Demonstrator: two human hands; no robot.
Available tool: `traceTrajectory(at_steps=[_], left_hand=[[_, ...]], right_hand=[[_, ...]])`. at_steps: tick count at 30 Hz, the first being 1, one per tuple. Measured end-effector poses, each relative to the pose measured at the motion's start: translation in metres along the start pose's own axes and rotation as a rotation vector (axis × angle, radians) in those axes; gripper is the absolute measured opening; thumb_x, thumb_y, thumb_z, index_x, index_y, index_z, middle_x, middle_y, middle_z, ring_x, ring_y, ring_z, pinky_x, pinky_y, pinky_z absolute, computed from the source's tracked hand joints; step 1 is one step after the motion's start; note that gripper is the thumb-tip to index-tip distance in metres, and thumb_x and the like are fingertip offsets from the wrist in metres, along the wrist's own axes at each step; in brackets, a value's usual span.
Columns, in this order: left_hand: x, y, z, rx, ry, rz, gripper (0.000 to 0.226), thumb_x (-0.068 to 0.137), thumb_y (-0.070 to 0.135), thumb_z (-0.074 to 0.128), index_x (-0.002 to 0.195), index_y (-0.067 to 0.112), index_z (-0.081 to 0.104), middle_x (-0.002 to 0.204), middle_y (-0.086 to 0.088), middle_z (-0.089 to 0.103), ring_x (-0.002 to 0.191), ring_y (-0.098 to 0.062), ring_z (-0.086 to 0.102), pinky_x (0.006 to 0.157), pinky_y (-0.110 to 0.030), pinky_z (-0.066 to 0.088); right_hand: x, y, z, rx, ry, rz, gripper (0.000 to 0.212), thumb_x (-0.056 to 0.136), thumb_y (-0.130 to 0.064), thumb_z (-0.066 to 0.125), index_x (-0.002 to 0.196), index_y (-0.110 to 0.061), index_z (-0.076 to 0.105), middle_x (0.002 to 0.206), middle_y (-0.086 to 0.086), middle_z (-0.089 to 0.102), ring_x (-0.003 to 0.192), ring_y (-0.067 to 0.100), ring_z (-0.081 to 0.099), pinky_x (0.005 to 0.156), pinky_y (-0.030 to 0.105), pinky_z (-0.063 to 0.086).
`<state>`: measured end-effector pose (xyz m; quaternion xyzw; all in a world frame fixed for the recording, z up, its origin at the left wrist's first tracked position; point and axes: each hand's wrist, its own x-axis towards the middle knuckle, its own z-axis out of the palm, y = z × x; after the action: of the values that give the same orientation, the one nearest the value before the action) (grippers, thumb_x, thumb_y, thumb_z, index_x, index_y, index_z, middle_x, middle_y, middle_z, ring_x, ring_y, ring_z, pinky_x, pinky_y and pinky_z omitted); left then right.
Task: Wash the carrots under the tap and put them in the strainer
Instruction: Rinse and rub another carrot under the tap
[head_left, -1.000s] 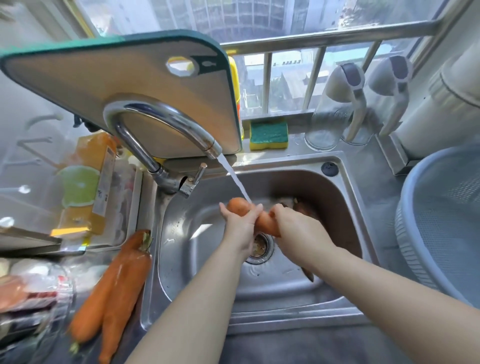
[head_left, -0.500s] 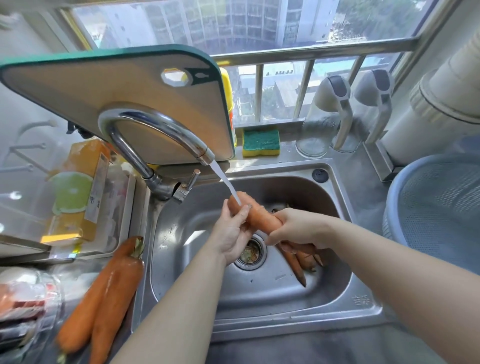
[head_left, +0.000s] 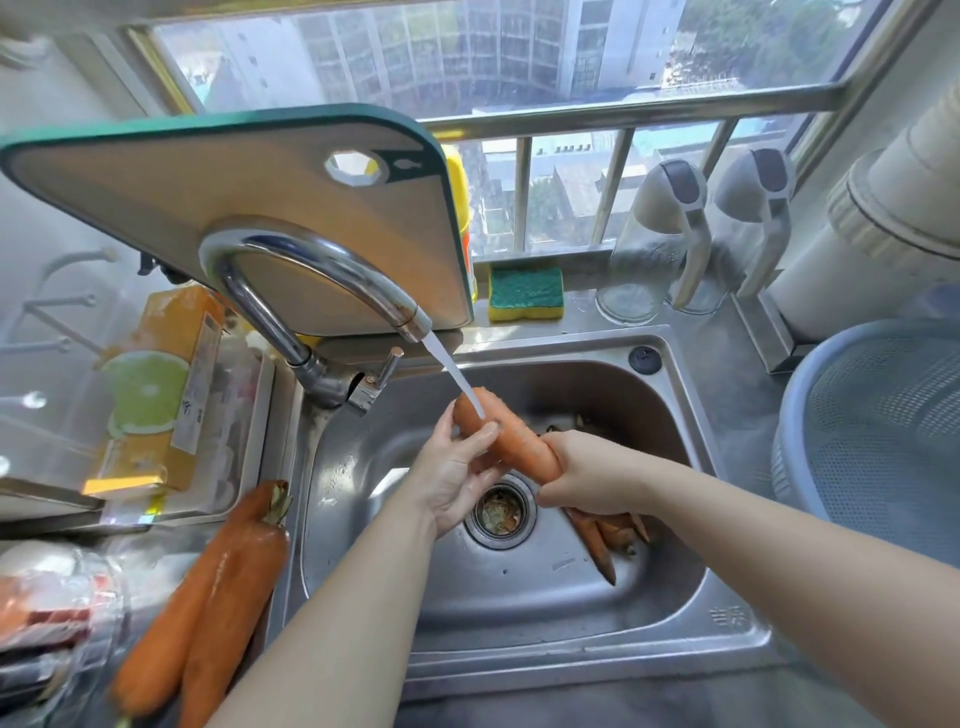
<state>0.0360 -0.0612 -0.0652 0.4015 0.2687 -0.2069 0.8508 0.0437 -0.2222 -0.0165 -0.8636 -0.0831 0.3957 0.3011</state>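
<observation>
As the tap (head_left: 311, 260) stream hits it, carrot (head_left: 519, 441) sits steeper vs 1 s ago, R hand (head_left: 587, 478) gripping low, L hand (head_left: 452, 473) wrapped round its top.

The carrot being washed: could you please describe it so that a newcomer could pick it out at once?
Find the steel sink and follow the water from the tap down. It lands on a carrot held above the drain, right hand gripping its lower part, left hand round its thick end. Unlike the two carrots lying left of the sink, it alone is under the stream.
</observation>
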Motion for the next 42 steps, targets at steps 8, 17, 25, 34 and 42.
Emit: traceTrajectory(at_steps=[8,17,25,34,42], left_hand=[[-0.007,0.006,-0.005,0.039,-0.062,0.011,0.045,0.095,-0.002,0.046,0.135,0.019,0.045,0.124,-0.018,0.059,0.111,-0.031,0.060,0.082,-0.043,0.057],[-0.003,-0.001,0.000,0.105,0.125,0.036,0.062,0.085,0.007,0.067,0.139,0.021,0.041,0.119,-0.017,0.064,0.107,-0.033,0.064,0.078,-0.046,0.057],[-0.012,0.007,0.001,0.122,0.044,0.063,0.055,0.088,-0.005,0.058,0.134,0.022,0.043,0.113,-0.009,0.065,0.099,-0.027,0.066,0.081,-0.044,0.056],[-0.015,0.010,0.007,0.138,0.012,0.080,0.053,0.091,-0.001,0.056,0.137,0.022,0.043,0.117,-0.006,0.063,0.104,-0.026,0.063,0.078,-0.043,0.057],[-0.015,0.012,0.009,0.162,0.049,0.090,0.052,0.091,0.002,0.057,0.138,0.021,0.044,0.118,-0.007,0.063,0.104,-0.028,0.063,0.081,-0.046,0.056]], right_hand=[[0.000,0.001,-0.003,-0.028,0.013,-0.037,0.026,0.081,-0.012,0.063,0.105,-0.013,0.052,0.079,0.004,0.062,0.050,0.007,0.058,0.044,0.020,0.044],[0.000,0.001,0.000,-0.098,0.096,-0.045,0.028,0.079,-0.012,0.061,0.105,-0.013,0.052,0.093,0.003,0.060,0.071,0.016,0.062,0.050,0.017,0.043],[-0.001,-0.001,0.003,-0.088,0.109,-0.063,0.029,0.079,-0.013,0.063,0.106,-0.013,0.051,0.097,0.006,0.061,0.076,0.019,0.063,0.054,0.020,0.047],[-0.005,-0.004,0.003,-0.099,0.132,-0.072,0.024,0.079,-0.013,0.063,0.097,-0.017,0.047,0.090,0.002,0.058,0.067,0.011,0.057,0.050,0.017,0.040],[-0.005,-0.006,0.003,-0.119,0.152,-0.102,0.025,0.079,-0.013,0.063,0.101,-0.015,0.050,0.093,0.003,0.059,0.076,0.016,0.056,0.053,0.019,0.039]])
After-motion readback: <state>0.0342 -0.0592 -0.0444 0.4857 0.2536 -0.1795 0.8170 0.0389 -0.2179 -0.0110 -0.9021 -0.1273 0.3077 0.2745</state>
